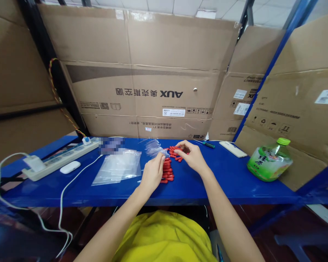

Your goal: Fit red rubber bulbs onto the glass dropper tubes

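Note:
My left hand is closed, thumb and forefinger pinched together beside the thin silvery rods. What it pinches is too small to make out. My right hand curls over a loose heap of small red handles, with its thumb and fingertips closed around a red handle. Nearer the front edge, more red handles lie stacked in a row, partly behind my left hand; thin shafts stick out to the left of that hand.
Clear plastic bags lie to the left, near a power strip and a white case. A green screwdriver, a white phone-like slab and a green-labelled bottle are to the right. Cardboard walls the blue table.

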`<state>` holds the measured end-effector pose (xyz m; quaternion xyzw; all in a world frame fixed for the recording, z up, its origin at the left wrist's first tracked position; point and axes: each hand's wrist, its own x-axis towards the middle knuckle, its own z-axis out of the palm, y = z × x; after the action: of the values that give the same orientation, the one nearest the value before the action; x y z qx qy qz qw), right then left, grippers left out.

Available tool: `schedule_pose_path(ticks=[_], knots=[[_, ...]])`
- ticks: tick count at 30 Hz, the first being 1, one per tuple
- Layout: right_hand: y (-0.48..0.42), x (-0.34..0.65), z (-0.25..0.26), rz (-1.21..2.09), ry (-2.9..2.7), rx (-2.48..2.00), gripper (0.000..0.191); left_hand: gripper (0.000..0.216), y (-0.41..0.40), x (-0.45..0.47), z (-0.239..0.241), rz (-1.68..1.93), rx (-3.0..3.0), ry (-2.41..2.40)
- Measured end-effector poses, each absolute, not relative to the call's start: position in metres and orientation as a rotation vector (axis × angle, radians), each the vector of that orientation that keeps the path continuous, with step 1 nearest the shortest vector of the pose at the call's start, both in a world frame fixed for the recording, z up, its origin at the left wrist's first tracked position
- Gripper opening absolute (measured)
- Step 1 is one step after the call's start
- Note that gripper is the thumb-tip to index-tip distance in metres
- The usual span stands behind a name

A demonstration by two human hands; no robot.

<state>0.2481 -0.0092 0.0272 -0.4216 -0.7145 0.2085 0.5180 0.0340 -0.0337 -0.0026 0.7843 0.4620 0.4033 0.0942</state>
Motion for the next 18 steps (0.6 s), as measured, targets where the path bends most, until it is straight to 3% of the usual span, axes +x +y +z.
schedule_pose_path(ticks=[7, 18], knots=[[-0.042, 0.224, 0.013, 0.406, -1.661, -0.962, 0.029, 0.030, -0.036, 0.036, -0.002, 1.200, 2.314, 1.252], [-0.047, 0.218, 0.015, 0.318, -1.647, -0.945, 0.010, 0.029, -0.037, 0.038, -0.002, 1.206, 2.314, 1.174]])
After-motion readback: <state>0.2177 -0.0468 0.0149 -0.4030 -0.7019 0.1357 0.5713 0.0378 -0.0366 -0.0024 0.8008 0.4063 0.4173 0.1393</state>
